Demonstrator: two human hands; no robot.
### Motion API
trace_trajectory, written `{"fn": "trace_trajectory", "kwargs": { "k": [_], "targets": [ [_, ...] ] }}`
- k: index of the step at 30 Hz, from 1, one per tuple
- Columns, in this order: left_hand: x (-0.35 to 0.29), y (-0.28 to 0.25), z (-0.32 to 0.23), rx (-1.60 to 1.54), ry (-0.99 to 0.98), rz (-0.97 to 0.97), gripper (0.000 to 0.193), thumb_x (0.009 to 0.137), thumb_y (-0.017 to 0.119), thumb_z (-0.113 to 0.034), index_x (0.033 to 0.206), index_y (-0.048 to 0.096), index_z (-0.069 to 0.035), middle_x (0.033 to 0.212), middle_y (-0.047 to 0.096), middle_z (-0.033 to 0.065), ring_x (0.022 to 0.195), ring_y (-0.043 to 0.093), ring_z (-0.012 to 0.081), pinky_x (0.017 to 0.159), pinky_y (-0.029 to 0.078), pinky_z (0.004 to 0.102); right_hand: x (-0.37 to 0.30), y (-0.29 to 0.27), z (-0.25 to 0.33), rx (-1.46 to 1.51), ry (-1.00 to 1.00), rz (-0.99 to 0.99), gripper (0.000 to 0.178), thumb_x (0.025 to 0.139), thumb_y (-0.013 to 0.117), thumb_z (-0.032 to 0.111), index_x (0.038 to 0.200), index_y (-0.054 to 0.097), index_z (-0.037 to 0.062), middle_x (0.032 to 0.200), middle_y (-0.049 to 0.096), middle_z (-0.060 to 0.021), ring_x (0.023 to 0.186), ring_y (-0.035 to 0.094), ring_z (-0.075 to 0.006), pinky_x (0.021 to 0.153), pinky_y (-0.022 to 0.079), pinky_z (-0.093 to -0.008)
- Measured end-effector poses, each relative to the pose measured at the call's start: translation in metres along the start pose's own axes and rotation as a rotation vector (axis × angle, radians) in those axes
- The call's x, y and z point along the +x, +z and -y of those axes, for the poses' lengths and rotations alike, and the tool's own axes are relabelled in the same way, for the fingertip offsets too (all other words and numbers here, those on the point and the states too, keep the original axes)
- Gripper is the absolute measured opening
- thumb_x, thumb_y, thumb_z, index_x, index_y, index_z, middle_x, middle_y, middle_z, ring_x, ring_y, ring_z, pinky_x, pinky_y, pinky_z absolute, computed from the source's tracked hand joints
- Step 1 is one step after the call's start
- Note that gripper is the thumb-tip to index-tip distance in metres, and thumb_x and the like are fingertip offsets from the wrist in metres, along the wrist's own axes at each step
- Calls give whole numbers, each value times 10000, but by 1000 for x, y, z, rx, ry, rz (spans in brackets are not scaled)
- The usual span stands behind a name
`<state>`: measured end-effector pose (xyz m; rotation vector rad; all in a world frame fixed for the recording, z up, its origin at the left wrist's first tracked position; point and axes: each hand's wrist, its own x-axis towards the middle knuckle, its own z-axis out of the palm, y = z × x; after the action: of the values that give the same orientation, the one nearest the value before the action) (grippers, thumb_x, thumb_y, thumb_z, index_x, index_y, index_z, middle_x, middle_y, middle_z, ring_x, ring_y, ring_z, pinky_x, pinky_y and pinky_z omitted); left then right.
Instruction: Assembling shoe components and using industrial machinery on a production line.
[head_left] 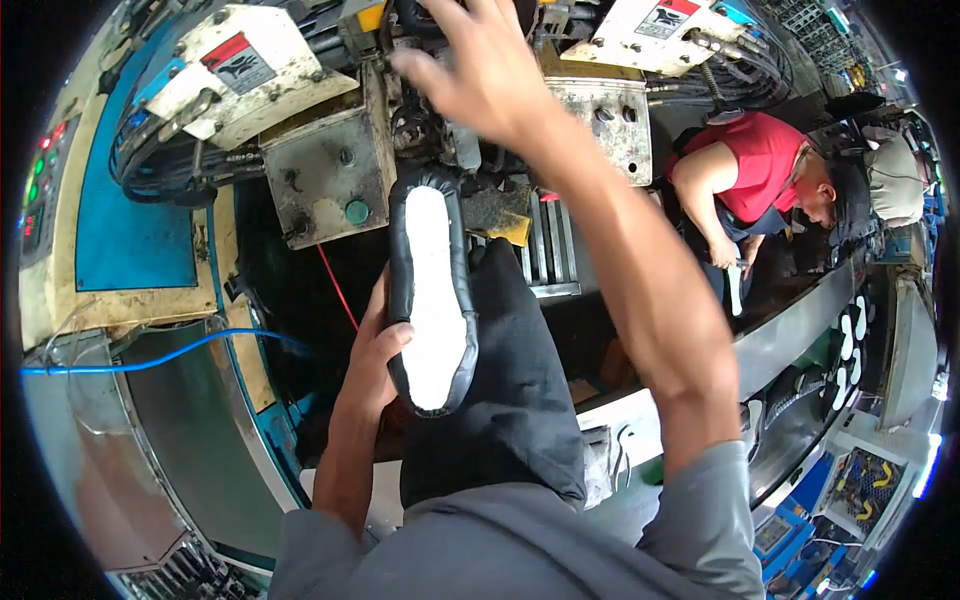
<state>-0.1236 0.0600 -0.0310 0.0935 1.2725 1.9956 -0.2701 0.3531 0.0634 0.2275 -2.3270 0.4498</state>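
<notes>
My left hand is closed round the side of a black shoe upper, its thumb over the edge. The upper is turned bottom up, its white insole facing me, and it is held above my lap. Raised at the top of the view, my right hand is stretched over the middle of a machine. Its thumb and fingers are spread and somewhat blurred, with nothing seen in them. Whether its fingertips touch the machine cannot be made out.
Two worn metal boxes flank the machine's middle. A blue hose runs along the left. At right a co-worker in a red shirt bends over a white insole-shaped piece. Several white soles lie on a conveyor; pliers lie near my right elbow.
</notes>
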Motion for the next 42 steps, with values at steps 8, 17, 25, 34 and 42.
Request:
{"fn": "trace_trajectory", "kwargs": {
  "k": [8, 17, 25, 34, 42],
  "targets": [
    [-63, 12, 31, 31, 18, 24, 1079, 836, 696, -173, 1767, 170, -31, 1667, 440, 213, 1520, 497, 335, 1276, 396, 450, -243, -49, 161, 1580, 1421, 216, 842, 1130, 557, 585, 1703, 373, -4, 1633, 535, -192, 1488, 499, -266, 1270, 378, -408],
    [-155, -9, 63, -44, 174, -176, 973, 977, 718, -70, 1779, 166, -81, 1641, 462, 162, 1454, 531, 268, 1213, 443, 395, -319, -61, 269, 1473, 1375, 337, 722, 1160, 580, 475, 1656, 449, -32, 1443, 677, -126, 1338, 597, -190, 1142, 481, -338],
    [-242, -131, 93, -203, 109, -708, 885, 915, 804, -184, 1661, 371, 15, 1441, 641, 188, 1242, 686, 298, 1058, 577, 433, -334, -69, 296, 1447, 1220, 767, 597, 1140, 654, 238, 1656, 460, 10, 1591, 572, -225, 1292, 702, -302, 1049, 612, -424],
    [-257, -417, -65, 1203, 183, -1219, 773, 871, 810, -172, 1566, 556, 53, 1455, 680, 315, 1329, 670, 363, 1121, 520, 411, -378, -133, 240, 1310, 1381, 425, 432, 1132, 656, 197, 1493, 623, -38, 1433, 714, -201, 1203, 759, -290, 1021, 631, -400],
    [-105, -268, 33, 475, 139, -396, 529, 1114, 628, -120, 1585, 483, 70, 1524, 601, 248, 1386, 639, 330, 1201, 519, 429, -504, -227, 173, 517, 1411, 57, 417, 1102, 684, 226, 1410, 691, -55, 1269, 798, -141, 1170, 756, -227, 980, 590, -360]
  ]
}}
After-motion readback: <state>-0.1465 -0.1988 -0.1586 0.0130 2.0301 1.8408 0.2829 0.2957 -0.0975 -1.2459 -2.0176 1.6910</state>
